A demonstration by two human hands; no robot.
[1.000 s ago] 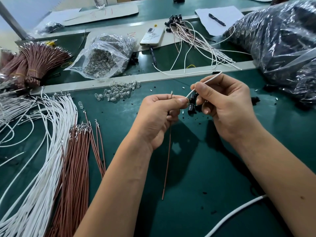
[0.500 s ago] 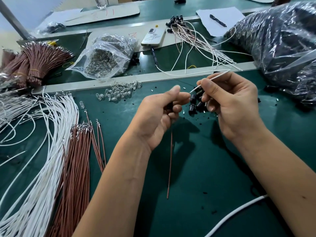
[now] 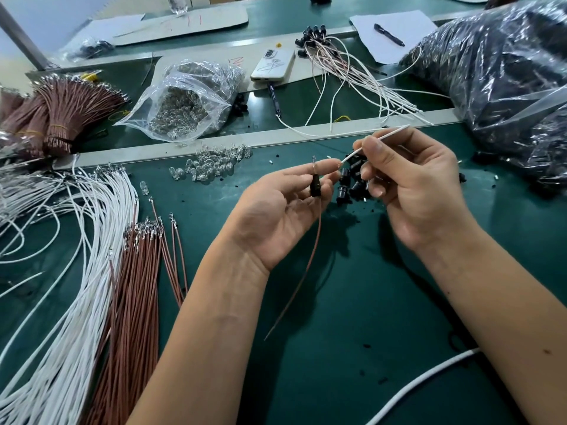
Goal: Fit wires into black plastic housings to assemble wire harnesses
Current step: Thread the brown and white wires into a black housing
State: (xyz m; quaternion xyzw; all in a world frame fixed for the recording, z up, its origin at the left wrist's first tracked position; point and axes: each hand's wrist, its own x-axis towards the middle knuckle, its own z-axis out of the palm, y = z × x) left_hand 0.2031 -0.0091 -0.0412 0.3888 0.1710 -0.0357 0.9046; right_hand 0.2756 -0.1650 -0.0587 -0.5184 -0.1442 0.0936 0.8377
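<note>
My left hand (image 3: 277, 210) is turned palm up and pinches a small black housing (image 3: 315, 187) between thumb and fingers. A brown wire (image 3: 306, 265) runs through the housing and hangs down toward the mat; its metal tip sticks out above. My right hand (image 3: 420, 191) pinches a white wire (image 3: 377, 142) near its end, and that end points at the left fingertips. More black housings (image 3: 348, 184) lie in a loose pile on the green mat just under my right fingers.
White wires (image 3: 76, 240) and brown wires (image 3: 138, 286) lie spread at the left. Clear bulbs (image 3: 214, 162) sit near a grey divider strip (image 3: 171, 147). Beyond it are a bag of bulbs (image 3: 184, 102), a phone (image 3: 273, 65), finished harnesses (image 3: 352, 69) and a large black plastic bag (image 3: 506, 72).
My left hand has rolled palm up, so the black housing on the brown wire now shows. The right hand has lifted slightly and brought the white wire's end closer to the left fingertips.
</note>
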